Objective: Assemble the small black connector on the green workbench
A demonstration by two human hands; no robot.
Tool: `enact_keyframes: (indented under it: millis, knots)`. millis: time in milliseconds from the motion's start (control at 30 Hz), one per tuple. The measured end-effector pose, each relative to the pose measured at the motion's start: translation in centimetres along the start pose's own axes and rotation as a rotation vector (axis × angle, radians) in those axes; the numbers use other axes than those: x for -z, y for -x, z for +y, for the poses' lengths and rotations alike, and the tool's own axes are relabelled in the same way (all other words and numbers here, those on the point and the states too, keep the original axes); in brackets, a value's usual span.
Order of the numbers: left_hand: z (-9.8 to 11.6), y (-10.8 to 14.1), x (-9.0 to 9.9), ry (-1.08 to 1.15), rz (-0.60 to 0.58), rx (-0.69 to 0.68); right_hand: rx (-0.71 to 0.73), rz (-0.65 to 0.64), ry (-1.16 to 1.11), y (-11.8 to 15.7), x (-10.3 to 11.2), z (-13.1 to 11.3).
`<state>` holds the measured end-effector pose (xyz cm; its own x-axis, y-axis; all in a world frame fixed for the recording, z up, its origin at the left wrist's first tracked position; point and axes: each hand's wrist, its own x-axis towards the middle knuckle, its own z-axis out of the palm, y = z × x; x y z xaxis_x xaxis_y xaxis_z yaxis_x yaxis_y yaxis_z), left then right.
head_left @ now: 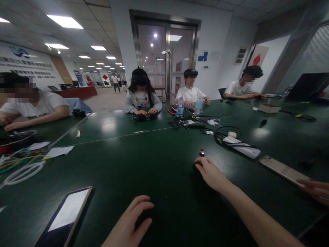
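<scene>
My left hand is low in the view, just above the dark green table. Its fingers are curved and apart, with nothing between them. Farther out on the right, my right hand is down at the table top with its fingertips drawn together. Something small and dark shows at those fingertips, too unclear to name. Just beyond them stands a small metallic piece with a red-orange top. To the left of my left hand lies a phone or tablet with a lit screen.
Right of my right hand lie a white power strip, black cables and a gold phone-like slab, touched by another person's hand. Water bottles stand farther back. Coiled wires lie left. Several people sit around the table.
</scene>
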<state>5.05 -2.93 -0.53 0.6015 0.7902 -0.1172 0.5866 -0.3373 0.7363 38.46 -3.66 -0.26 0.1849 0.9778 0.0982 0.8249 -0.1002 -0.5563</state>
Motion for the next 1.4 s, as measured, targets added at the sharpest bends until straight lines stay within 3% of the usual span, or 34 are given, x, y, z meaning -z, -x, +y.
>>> enact_keyframes:
  millis: [133, 233, 467, 600, 767, 933, 1133, 1267, 1400]
  knots:
    - [-0.2, -0.1, 0.0, 0.013, -0.025, -0.036, 0.257, -0.177, 0.015, 0.3, 1.0, -1.0]
    - [-0.3, -0.1, 0.0, 0.021, -0.053, -0.038, 0.339, -0.230, -0.024, 1.1, 1.4, -1.2]
    - [1.0, 0.1, 0.3, 0.038, -0.043, -0.021, 0.275, -0.189, -0.135, 2.6, 0.6, 0.0]
    - [2.6, -0.8, 0.1, 0.037, -0.027, -0.062, 0.253, -0.185, -0.137, 3.0, 0.2, -0.8]
    - [5.5, -4.5, -2.0, -0.026, 0.060, -0.133, 0.279, -0.189, -0.224, 4.2, -0.8, -3.0]
    - [8.3, -9.3, -4.8, -0.098, 0.005, -0.293, 0.309, -0.220, -0.417, 4.5, -1.1, -3.1]
    - [7.6, -11.4, -6.2, -0.108, 0.013, -0.363, 0.257, -0.064, -0.357, 3.6, 0.9, -0.1]
    - [7.2, -11.1, -5.5, -0.106, -0.005, -0.367, 0.316, -0.147, -0.274, 3.1, 1.3, 0.6]
    - [7.4, -10.9, -5.2, -0.077, -0.042, -0.372, 0.356, -0.145, -0.260, 2.6, 1.0, 0.1]
